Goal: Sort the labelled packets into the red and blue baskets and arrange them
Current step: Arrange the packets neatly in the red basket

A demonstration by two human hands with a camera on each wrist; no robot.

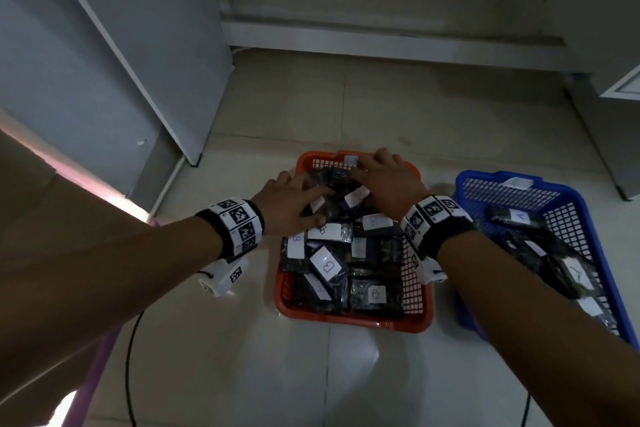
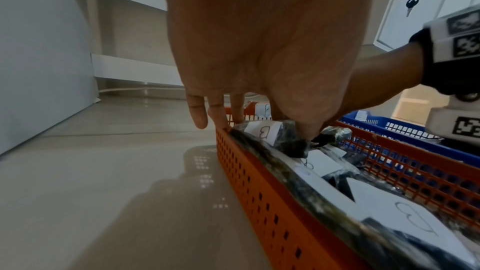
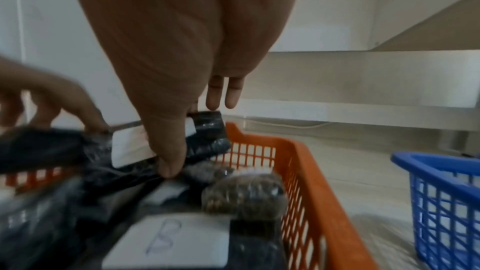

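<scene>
packet (image 3: 207,143) lengthwise toward far rim

red basket (image 1: 420,317) crowded with packets (image 1: 367,293), both hands over its far end, bare floor (image 1: 221,367) alongside

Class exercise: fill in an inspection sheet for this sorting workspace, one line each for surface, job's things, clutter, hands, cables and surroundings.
Surface: glossy pale tiled floor.
Job's things: red plastic mesh basket crowded with dark plastic packets labelled B; blue plastic mesh basket holds several packets, one labelled A.
Clutter: nothing seen.
Hands: left hand and right hand both grip packets at the red basket's far end.
Cables: black cable on floor by left arm.
Surroundings: grey cabinet panels.
</scene>
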